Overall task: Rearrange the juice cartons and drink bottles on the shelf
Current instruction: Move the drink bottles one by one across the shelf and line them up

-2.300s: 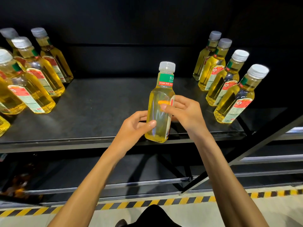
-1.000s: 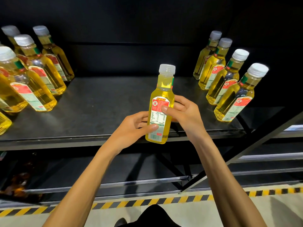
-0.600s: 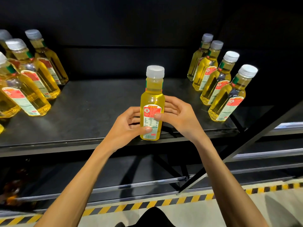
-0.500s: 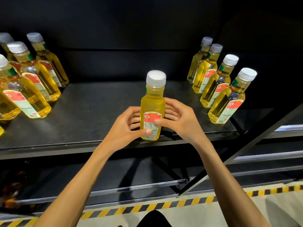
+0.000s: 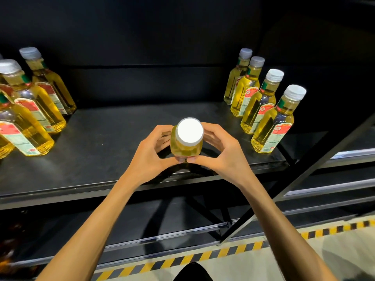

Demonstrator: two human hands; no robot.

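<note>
A yellow drink bottle point(image 5: 187, 145) with a white cap is tipped toward me, so I look down on the cap. My left hand point(image 5: 150, 157) grips its left side and my right hand point(image 5: 221, 155) grips its right side, thumbs meeting under it. It hangs over the front middle of the black shelf point(image 5: 113, 138). Its label is hidden.
A row of several yellow bottles point(image 5: 263, 110) stands at the shelf's right end, and another group point(image 5: 30, 110) at the left end. A slanted black frame bar point(image 5: 304, 179) crosses on the right. Lower shelves and a yellow-black floor stripe point(image 5: 203, 256) lie below.
The bottle has tipped from upright, label facing me, to cap pointing at me. Both hands have moved up around its body.
</note>
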